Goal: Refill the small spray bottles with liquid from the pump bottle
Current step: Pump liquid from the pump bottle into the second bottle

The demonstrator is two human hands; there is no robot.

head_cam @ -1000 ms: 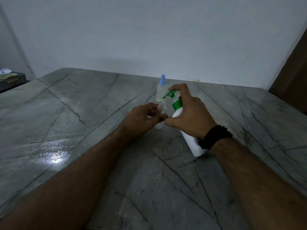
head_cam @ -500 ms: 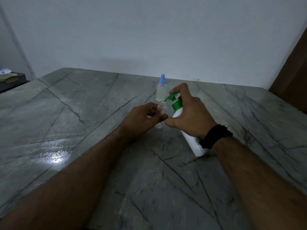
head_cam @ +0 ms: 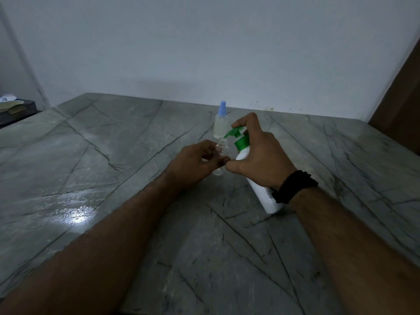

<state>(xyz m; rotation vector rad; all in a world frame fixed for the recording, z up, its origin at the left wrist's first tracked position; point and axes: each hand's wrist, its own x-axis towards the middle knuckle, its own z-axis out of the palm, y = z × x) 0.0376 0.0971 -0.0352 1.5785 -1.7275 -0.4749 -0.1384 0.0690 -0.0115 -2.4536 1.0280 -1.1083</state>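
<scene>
- The grey stone table [head_cam: 113, 155] was the biggest thing, and it filled most of the view, with a shiny wet patch at about 8 o'clock.
- The white pump bottle [head_cam: 256, 185] with a green top leaned from 5 o'clock up toward the middle.
- The right hand [head_cam: 261, 160] was wrapped around the pump bottle, with one finger resting on top of the green pump head [head_cam: 234, 133].
- The left hand [head_cam: 195, 164] gripped the open small bottle [head_cam: 221, 147] and held it standing on the table, just at 9 o'clock from the pump bottle.
- A capped small bottle [head_cam: 221, 123] with a blue top stood alone at 12 o'clock, behind the hands. It looked like it had some liquid inside.
- A second before, the green spout pointed beside the little bottle's neck. Now its tip sat right over the open mouth.
- That likely meant the pump was lined up, so a press could send liquid in. I could not tell if any had gone in yet.
</scene>
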